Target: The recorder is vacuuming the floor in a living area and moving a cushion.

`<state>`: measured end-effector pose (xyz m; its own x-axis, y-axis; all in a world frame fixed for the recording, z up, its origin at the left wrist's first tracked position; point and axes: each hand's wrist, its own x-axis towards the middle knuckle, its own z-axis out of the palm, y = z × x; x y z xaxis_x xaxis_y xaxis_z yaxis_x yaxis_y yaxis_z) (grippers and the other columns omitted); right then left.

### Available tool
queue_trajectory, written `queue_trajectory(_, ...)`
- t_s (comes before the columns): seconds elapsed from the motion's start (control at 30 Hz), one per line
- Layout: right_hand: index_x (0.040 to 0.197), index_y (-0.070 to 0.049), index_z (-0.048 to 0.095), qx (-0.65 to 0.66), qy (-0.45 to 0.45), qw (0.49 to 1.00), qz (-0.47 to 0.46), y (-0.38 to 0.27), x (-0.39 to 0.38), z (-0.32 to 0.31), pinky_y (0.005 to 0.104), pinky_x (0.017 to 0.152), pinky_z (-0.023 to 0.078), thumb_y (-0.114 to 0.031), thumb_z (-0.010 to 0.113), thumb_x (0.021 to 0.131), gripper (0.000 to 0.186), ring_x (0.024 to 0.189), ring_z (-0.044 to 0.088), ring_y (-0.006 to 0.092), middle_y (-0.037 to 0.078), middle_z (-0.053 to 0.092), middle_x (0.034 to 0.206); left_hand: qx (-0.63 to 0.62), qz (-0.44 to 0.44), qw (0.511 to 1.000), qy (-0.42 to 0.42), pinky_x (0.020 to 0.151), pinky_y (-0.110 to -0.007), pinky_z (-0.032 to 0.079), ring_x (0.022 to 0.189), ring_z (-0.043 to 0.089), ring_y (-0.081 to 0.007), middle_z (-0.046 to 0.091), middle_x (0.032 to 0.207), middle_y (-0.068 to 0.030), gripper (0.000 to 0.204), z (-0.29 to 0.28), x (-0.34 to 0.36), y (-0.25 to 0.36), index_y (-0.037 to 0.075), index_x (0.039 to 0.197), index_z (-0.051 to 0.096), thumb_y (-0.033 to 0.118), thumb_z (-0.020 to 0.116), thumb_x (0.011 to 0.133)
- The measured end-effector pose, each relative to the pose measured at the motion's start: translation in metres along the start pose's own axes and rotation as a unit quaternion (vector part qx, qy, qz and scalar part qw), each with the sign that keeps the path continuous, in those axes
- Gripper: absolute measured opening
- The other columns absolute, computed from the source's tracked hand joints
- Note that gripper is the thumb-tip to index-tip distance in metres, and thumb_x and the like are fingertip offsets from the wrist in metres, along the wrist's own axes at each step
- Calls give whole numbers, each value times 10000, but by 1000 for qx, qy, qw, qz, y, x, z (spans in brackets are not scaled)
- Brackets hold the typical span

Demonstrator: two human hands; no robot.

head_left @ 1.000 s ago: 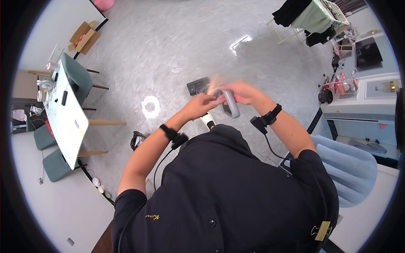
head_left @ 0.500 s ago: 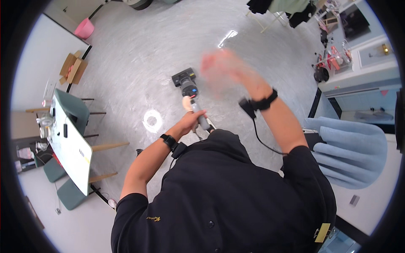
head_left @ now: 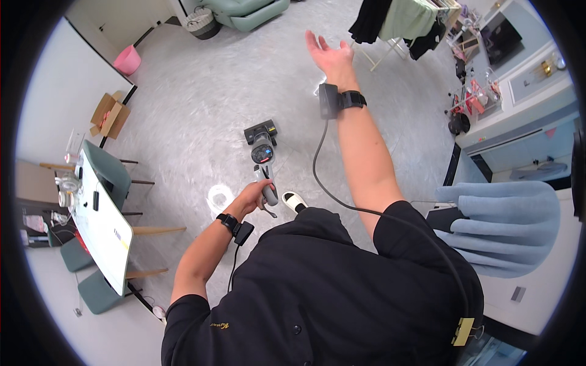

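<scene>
My left hand (head_left: 252,194) is wrapped round the grey handle of an upright floor cleaner (head_left: 264,150), a stick vacuum by its look. Its dark, wide head rests on the grey floor ahead of me, and a small lit display shows on its body. Raised and stretched far forward, my right hand (head_left: 330,56) holds nothing, its palm up and fingers apart. Each wrist wears a black strap with a small box and a cable. One of my feet, in a pale slipper (head_left: 294,199), stands just right of the handle.
At left stand a white table (head_left: 110,226) with glass jars, green chairs (head_left: 107,165), an open cardboard box (head_left: 110,116) and a pink bin (head_left: 127,60). Ahead are a green recliner (head_left: 250,15), a basket (head_left: 201,23) and a clothes rack (head_left: 378,53). A blue chair (head_left: 506,226) is at right.
My right hand has swung up and forward, from a blur to a clear open palm. The cleaner's head has come slightly nearer and left, and my left hand has moved left and down with the handle.
</scene>
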<state>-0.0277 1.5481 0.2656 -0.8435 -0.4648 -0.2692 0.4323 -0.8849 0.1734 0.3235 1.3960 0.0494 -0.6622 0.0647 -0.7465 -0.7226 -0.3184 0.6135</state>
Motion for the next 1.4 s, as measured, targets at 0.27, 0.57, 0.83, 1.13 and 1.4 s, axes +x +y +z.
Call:
queue_trajectory(0.27,1506,-61,138,-68,75,995,-8,29,-15,-109,523,1143,181,-612,316,914,829,1437,164,338,190,141,1555,1,10,998,-56,547,-265,405,665,541,-129,610,818,-32,298,19,-57,-6,69,891,627,365,603,902)
queue_trajectory(0.57,1514,-84,118,-61,139,987,47,91,-97,-246,540,1142,172,-657,314,897,865,1434,158,356,201,128,1556,-66,12,995,-70,523,-288,385,578,532,-134,621,774,-10,555,64,-94,-36,122,919,587,664,472,892)
queue_trajectory(0.83,1507,-111,183,-138,77,981,116,103,-155,-308,515,1136,199,-663,300,911,821,1416,243,315,139,258,1533,-81,36,995,-34,616,-289,419,701,546,-119,620,843,-3,595,79,-98,-79,143,1008,578,702,414,886)
queue_trajectory(1.13,1479,-60,237,-260,87,951,146,66,-158,-323,492,1124,217,-657,302,918,822,1388,296,312,147,287,1519,-163,66,984,29,567,-287,401,663,521,-122,622,817,-20,641,163,-88,-91,107,987,635,693,394,890)
queue_trajectory(1.4,1416,-17,327,-460,119,874,104,51,-151,-350,447,1079,286,-577,325,955,726,1286,427,287,171,451,1403,-183,56,981,36,553,-287,383,658,516,-120,621,864,-11,728,202,-81,-108,99,1000,588,762,323,857)
